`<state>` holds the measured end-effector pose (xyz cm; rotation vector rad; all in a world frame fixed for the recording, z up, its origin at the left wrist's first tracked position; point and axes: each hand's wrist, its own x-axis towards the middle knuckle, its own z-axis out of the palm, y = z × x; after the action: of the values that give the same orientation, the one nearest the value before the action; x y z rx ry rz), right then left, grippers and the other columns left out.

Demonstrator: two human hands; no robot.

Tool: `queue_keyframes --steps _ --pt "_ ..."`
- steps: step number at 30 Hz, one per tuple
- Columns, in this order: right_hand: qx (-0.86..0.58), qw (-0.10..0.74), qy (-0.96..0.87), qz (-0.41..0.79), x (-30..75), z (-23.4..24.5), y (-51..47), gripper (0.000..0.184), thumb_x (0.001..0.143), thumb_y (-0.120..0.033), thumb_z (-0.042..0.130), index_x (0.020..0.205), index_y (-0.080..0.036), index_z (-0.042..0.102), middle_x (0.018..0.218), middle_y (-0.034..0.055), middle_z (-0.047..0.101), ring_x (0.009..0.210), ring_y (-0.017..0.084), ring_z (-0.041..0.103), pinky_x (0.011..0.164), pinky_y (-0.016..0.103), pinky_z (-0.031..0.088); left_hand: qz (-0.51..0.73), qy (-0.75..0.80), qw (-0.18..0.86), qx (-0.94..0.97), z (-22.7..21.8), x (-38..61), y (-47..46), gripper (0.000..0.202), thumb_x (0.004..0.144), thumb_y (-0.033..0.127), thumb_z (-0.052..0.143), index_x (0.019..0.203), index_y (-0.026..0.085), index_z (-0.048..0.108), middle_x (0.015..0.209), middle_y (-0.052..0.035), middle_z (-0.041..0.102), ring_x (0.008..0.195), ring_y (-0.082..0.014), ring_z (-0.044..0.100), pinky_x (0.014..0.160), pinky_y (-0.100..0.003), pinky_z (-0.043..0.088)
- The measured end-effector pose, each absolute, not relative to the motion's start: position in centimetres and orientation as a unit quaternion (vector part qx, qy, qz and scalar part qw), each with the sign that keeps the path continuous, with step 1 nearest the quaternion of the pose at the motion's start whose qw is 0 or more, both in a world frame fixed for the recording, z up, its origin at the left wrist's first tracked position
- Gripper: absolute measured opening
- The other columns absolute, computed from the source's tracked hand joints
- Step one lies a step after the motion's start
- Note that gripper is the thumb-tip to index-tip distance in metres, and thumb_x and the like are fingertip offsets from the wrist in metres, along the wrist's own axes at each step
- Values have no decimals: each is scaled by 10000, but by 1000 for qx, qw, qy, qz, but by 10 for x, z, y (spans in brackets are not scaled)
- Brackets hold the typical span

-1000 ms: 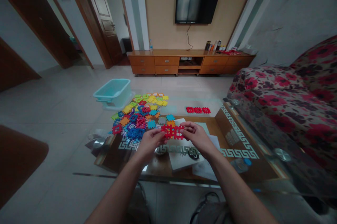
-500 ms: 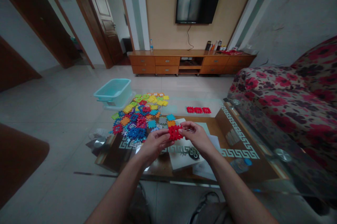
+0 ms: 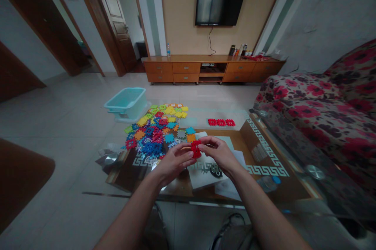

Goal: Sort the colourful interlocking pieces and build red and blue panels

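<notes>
Both my hands meet over the glass coffee table [image 3: 264, 144] and pinch the same small red interlocking plastic tile piece [image 3: 195, 148]. My left hand [image 3: 174, 161] grips it from the left, fingers curled under it. My right hand [image 3: 216, 151] holds it from the right with thumb and fingertips. Most of the red piece is hidden between my fingers. A heap of several coloured tiles [image 3: 157, 126] lies on the table just beyond my left hand. A short row of joined red tiles [image 3: 221, 122] lies further back, beyond my right hand.
A light blue plastic tub [image 3: 127, 102] stands at the table's far left corner. White papers [image 3: 205, 171] lie under the glass below my hands. A flowered sofa [image 3: 317, 113] runs along the right. A wooden TV cabinet [image 3: 213, 69] and wall TV [image 3: 220, 6] are across the tiled floor.
The red tiles, held out flat as a wide strip a second ago, now look folded or pressed into a compact piece. My hands have come closer together.
</notes>
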<state>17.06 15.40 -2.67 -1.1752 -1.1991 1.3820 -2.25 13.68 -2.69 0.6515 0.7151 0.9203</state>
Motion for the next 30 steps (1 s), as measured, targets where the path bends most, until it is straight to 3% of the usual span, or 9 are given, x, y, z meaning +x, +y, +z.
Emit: queue_keyframes --steps 8,14,19,24,27,30 --pt "-480 451 -488 573 168 -26 154 366 635 -390 837 906 -174 718 862 36 703 757 155 604 723 316 471 416 352 782 303 -24 -20 135 494 669 218 876 1076 176 600 942 -65 712 900 -171 687 900 -343 498" --pt "-479 427 -529 554 169 -27 154 333 716 -407 775 949 -176 716 901 50 708 779 163 618 738 326 488 409 367 778 303 -32 -20 137 471 675 222 866 1058 179 596 959 -65 706 865 -168 691 848 -336 517" --pt "-495 403 -609 470 171 -27 153 340 811 -335 657 1117 -187 666 1048 71 672 839 164 613 745 323 495 419 411 755 294 -41 -20 142 459 649 278 879 990 182 587 925 -68 708 823 -170 699 807 -315 522" --pt "-457 370 -690 422 174 -29 147 563 759 -234 690 1302 -260 545 1242 75 584 902 166 592 668 282 491 401 460 732 303 -42 -20 144 457 633 268 882 965 178 580 911 -71 705 812 -162 694 776 -286 513" --pt "-446 358 -731 373 174 -34 146 615 709 -225 758 1286 -266 550 1207 67 580 891 168 583 710 300 504 394 467 729 308 -43 -20 143 456 643 271 874 984 183 585 913 -61 697 794 -146 678 789 -292 510" --pt "-438 354 -756 334 172 -38 147 527 711 -193 745 1212 -251 591 1144 58 580 879 165 573 776 326 509 387 471 725 320 -45 -19 141 442 641 281 875 973 179 602 921 -52 683 787 -127 653 764 -273 500"
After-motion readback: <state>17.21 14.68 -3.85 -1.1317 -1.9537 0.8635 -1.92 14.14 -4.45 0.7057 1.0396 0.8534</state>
